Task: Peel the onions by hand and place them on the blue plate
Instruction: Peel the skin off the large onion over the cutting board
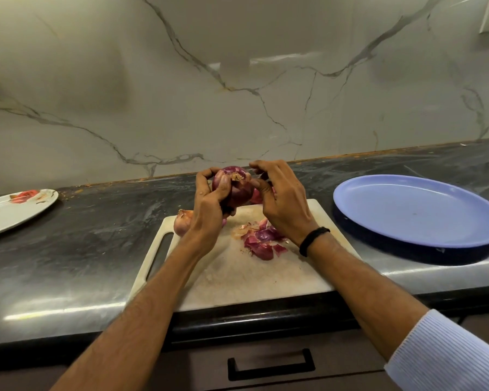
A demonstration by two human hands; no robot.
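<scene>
My left hand (209, 204) grips a red onion (239, 190) above the far edge of a white cutting board (237, 275), root end facing me. My right hand (280, 201) pinches a thin strip of skin at the onion's upper right side. A pile of purple onion peels (263, 241) lies on the board below my right hand. A second, unpeeled onion (182, 222) sits at the board's far left corner, partly behind my left wrist. The blue plate (415, 210) rests on the counter to the right, with nothing on it.
A white plate with a red flower print (14, 210) lies at the counter's far left. The dark stone counter (96, 235) runs along a marble wall. A drawer with a black handle (271, 362) sits below the counter's front edge.
</scene>
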